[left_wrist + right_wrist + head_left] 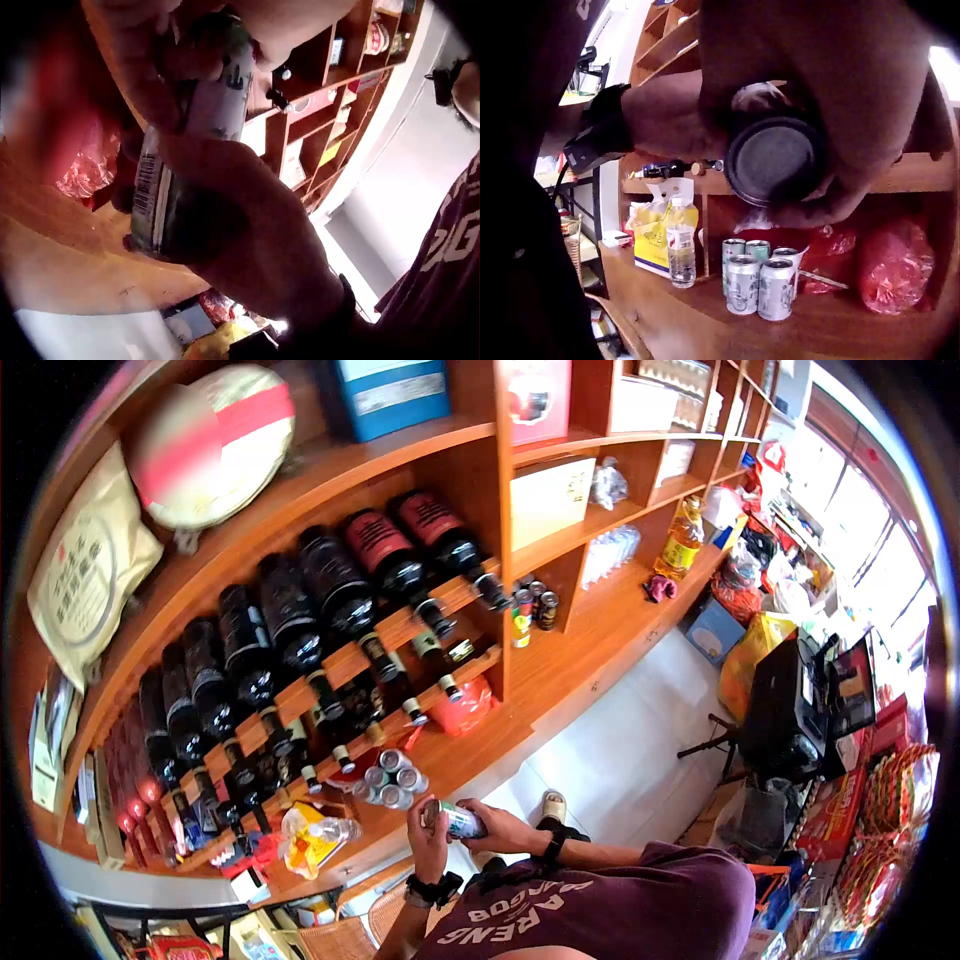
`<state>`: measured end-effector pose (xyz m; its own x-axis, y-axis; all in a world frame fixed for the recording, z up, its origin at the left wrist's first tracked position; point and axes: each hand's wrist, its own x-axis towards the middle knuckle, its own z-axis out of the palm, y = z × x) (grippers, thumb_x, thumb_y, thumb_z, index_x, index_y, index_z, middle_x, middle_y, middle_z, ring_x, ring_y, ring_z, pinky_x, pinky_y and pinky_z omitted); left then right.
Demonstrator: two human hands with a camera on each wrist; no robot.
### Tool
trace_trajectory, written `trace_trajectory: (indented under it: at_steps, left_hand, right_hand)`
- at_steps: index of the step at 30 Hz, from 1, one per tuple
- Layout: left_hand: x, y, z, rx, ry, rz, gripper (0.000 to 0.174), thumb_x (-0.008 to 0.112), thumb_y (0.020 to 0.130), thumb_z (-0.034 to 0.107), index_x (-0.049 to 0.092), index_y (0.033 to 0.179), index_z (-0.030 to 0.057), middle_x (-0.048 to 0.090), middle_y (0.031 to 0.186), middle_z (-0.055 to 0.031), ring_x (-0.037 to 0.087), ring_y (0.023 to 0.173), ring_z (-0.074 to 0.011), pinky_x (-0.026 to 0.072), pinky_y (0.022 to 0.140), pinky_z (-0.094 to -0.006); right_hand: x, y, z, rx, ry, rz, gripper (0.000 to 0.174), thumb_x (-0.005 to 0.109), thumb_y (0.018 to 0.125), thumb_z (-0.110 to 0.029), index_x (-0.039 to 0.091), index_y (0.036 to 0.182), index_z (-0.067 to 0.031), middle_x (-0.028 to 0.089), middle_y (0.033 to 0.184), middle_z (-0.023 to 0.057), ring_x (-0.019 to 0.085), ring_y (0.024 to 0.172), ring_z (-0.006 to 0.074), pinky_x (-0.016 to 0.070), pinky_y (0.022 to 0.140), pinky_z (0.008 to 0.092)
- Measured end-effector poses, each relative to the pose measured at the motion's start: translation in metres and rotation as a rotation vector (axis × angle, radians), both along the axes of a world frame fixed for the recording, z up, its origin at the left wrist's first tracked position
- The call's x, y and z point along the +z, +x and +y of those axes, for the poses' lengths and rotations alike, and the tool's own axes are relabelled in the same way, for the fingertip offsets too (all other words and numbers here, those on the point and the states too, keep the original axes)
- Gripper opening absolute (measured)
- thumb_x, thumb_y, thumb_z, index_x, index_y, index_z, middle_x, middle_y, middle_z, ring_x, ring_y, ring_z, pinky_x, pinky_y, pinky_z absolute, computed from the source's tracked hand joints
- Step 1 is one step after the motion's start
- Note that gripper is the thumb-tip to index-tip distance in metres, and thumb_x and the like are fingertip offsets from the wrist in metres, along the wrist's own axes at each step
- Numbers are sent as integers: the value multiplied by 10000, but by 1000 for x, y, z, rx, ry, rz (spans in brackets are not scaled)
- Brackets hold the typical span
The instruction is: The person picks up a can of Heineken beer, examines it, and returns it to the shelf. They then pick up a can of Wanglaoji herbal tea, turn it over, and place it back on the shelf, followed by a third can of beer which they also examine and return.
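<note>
A white and green drinks can lies tilted between my two hands in front of my chest. My left hand grips one end of it, and my right hand holds the other end with curled fingers. A barcode shows along the can's side in the left wrist view. The right wrist view looks straight at the can's round dark end. Just beyond the hands, several silver and green cans stand grouped upright on the wooden ledge.
Left of the cans stand a clear plastic bottle and a yellow and white bag. A red plastic bag sits behind them. Dark wine bottles fill the sloping rack above. A black tripod-mounted device stands at right.
</note>
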<state>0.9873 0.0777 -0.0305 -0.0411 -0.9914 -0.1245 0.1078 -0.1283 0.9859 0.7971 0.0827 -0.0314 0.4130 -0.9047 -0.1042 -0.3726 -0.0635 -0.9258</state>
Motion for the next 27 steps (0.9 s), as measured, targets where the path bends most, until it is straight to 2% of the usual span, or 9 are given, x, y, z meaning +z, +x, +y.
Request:
trace_trajectory:
  at_steps: [5,8,10,15,17,19,23,26,27]
  left_hand:
    - [-12,-68,-26,-239,-307,-180,509,714,952,144,479,1375,-16,586,1178,-98,607,1024,-151,527,865,-296]
    - [14,-129,-37,-406,-16,124,558,715,961,149,448,1422,-19,597,1244,-115,625,1074,-150,537,875,-275]
    - [2,-167,-57,-472,-164,31,560,737,946,160,468,1407,-7,618,1220,-89,636,1003,-122,536,822,-253]
    - [18,-257,-78,-614,-204,-16,513,757,931,186,518,1345,-2,650,1122,-52,622,918,-82,515,757,-228]
    - [18,-287,-82,-654,-213,60,487,752,936,183,526,1324,-7,648,1110,-61,630,935,-96,526,775,-240]
    - [17,-313,-84,-689,-230,67,470,745,941,180,530,1313,-9,644,1119,-73,635,975,-113,530,816,-255]
    - [18,-354,-78,-758,-230,37,465,737,948,185,531,1317,-9,639,1151,-77,623,1033,-116,516,868,-262]
    - [17,-373,-77,-812,-240,-12,523,712,968,195,483,1396,-2,624,1213,-70,599,1086,-116,503,897,-263]
    - [29,-378,-75,-857,-221,52,524,635,1021,235,444,1445,-5,617,1236,-82,584,1135,-135,481,956,-275]
  right_hand:
    - [-6,-70,-1,-78,-16,-154,676,771,819,-184,444,1395,-52,673,1094,224,681,997,362,530,880,416]
    - [-2,-122,0,-220,-48,-221,680,784,813,-195,478,1400,-41,681,1014,181,675,923,286,537,845,393]
    - [-1,-159,0,-289,-74,-232,711,809,821,-261,484,1408,-26,692,1013,172,680,893,263,545,811,375]
    - [11,-230,13,-462,6,-65,840,854,793,-358,421,1424,-13,691,1000,203,691,899,319,543,821,400]
    - [26,-249,20,-490,8,-82,818,849,803,-360,417,1404,-13,683,1040,219,686,939,335,537,842,407]
    - [20,-268,23,-573,-123,-105,673,819,843,-364,452,1305,-41,685,1010,229,708,936,346,547,816,422]
    - [5,-302,34,-654,-143,-180,704,809,851,-341,456,1385,-47,690,1047,215,710,964,339,548,837,416]
    - [21,-320,40,-671,-91,-223,698,806,858,-324,466,1389,-26,684,1079,178,682,996,262,530,882,378]
    - [24,-324,45,-680,-63,-273,690,810,857,-319,474,1378,-17,679,1094,162,666,1004,233,522,896,365]
